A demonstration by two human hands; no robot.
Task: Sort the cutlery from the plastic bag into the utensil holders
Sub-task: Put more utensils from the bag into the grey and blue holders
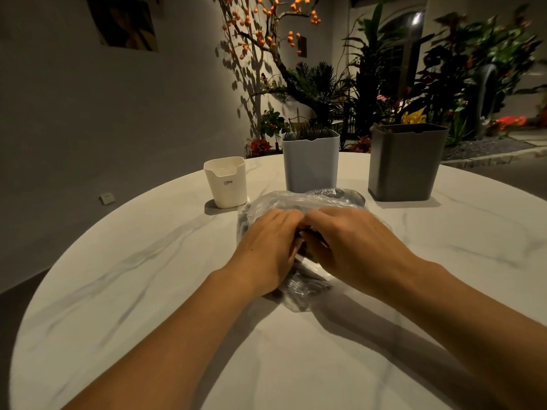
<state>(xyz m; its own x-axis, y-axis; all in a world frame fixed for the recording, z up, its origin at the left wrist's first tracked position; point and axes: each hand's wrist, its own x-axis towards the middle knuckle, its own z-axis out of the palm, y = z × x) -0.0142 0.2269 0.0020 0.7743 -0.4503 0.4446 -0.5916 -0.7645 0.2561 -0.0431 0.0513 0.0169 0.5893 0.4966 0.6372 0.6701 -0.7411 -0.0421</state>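
Clear plastic bag (pixel 299 202) of dark cutlery lies mid-bench on the white marble bench (pixel 148 276); my left hand (pixel 270 250) and right hand (pixel 352 242) both curl onto it, fingers pinching the plastic; toward the far edge stand a white holder (pixel 226 183), a blue holder (pixel 310 162) and a grey holder (pixel 407 162)

Only readable text I can spot is "CRBW" in dark capitals on the front of the small white holder (pixel 226 182). That one stands on the round marble table (pixel 118 276), to the left of the light blue holder (pixel 310 162). There's a tiny line printed just under the letters, but it's too small to make out.
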